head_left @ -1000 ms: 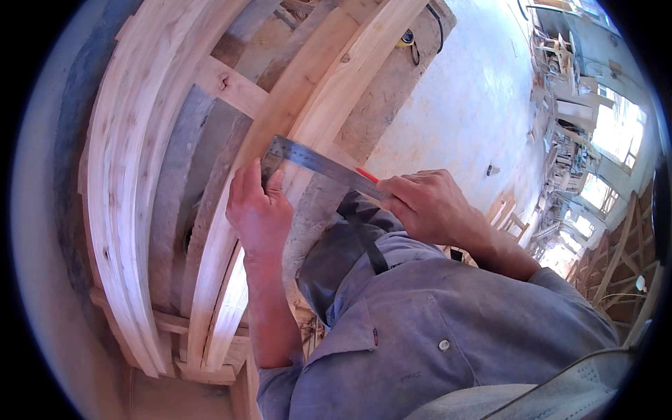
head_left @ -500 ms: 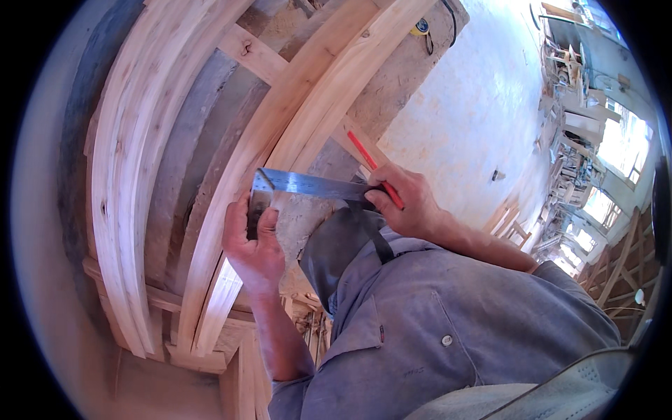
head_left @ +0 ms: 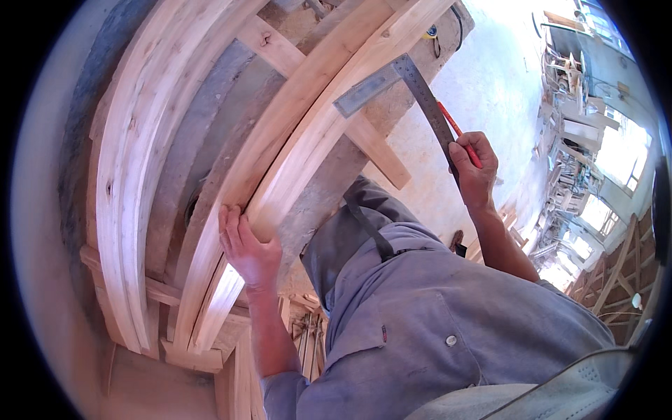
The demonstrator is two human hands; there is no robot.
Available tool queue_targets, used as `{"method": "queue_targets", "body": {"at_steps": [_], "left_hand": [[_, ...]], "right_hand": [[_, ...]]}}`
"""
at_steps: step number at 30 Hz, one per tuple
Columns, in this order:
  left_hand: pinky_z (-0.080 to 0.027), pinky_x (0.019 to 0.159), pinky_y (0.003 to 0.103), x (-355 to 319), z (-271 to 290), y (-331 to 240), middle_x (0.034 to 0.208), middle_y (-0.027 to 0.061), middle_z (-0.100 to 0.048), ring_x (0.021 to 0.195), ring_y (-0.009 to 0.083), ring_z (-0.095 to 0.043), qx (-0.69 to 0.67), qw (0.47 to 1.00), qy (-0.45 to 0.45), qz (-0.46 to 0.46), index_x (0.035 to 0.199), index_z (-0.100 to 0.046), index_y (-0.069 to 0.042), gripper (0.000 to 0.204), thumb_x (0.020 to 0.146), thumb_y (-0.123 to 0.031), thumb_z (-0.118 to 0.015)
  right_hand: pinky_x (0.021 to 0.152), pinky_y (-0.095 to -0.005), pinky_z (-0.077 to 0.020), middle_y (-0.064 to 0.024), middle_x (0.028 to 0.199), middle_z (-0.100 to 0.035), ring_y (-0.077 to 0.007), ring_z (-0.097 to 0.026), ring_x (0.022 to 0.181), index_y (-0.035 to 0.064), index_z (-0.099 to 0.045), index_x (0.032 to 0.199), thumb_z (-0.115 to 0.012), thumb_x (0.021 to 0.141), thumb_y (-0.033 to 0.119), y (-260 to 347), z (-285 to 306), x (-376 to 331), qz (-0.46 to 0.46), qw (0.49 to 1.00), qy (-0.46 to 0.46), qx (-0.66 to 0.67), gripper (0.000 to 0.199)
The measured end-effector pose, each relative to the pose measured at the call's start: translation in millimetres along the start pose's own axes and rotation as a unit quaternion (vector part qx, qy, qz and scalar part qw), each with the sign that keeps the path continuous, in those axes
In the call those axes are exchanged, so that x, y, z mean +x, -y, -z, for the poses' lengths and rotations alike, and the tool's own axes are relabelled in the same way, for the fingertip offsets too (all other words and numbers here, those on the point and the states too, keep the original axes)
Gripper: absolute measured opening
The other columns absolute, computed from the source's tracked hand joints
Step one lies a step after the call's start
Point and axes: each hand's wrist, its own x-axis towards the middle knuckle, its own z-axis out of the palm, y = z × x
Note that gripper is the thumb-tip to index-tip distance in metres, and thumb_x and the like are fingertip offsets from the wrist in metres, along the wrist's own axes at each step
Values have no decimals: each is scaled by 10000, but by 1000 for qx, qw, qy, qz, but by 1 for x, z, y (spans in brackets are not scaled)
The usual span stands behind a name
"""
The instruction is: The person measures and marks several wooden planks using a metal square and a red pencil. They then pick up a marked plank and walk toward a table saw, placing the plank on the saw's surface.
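Note:
My right hand (head_left: 476,168) is closed round the long dark blade of a carpenter's square (head_left: 430,110), which is raised over the near edge of the timbers. A red pencil (head_left: 470,150) is tucked in the same hand, lying along the blade. The square's shorter silver stock (head_left: 369,91) points left and overlaps the near timber in this view; whether it touches the wood I cannot tell. My left hand (head_left: 252,250) is curled over a pair of long pale wooden boards (head_left: 287,157) lying side by side, its fingertips on their top near the seam.
More long boards (head_left: 136,140) lie parallel on the left. Short crosspieces (head_left: 378,150) run beneath the timbers. A tape measure (head_left: 430,33) sits at the far end on the grey bench. Wood scraps (head_left: 560,133) line the wall at right, beside bright windows (head_left: 623,143).
The square has left my left hand and swung up and to the right in my right hand, together with the pencil. My left hand now holds the boards.

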Motion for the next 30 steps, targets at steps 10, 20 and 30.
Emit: {"method": "queue_targets", "body": {"at_steps": [10, 20, 30], "left_hand": [[-479, 882, 497, 42, -31, -48, 1086, 174, -569, 1010, 385, -565, -52, 998, -37, 26, 1151, -571, 20, 587, 628, -58, -823], [-466, 906, 495, 44, 12, -29, 1143, 189, -601, 1037, 397, -558, -358, 926, 45, 107, 1331, -530, 31, 679, 751, -150, -834], [-487, 853, 498, 46, 8, -2, 1037, 192, -600, 1007, 402, -569, -142, 985, 52, 83, 1241, -611, 31, 446, 862, -160, -748]], "right_hand": [[564, -218, -418, 28, 735, -550, -45, -496, 645, 51, -580, 904, -700, 923, 53, -7, -23, -40, -25, 998, 57, 9, 122], [636, -269, -465, -24, 750, -589, -87, -543, 693, 30, -599, 897, -715, 853, 8, -16, -60, -57, 17, 990, 134, -37, 126], [715, -297, -535, -108, 896, -719, -194, -701, 824, 18, -678, 944, -693, 849, -25, 8, -107, -63, 97, 954, 278, -55, 105]]}}
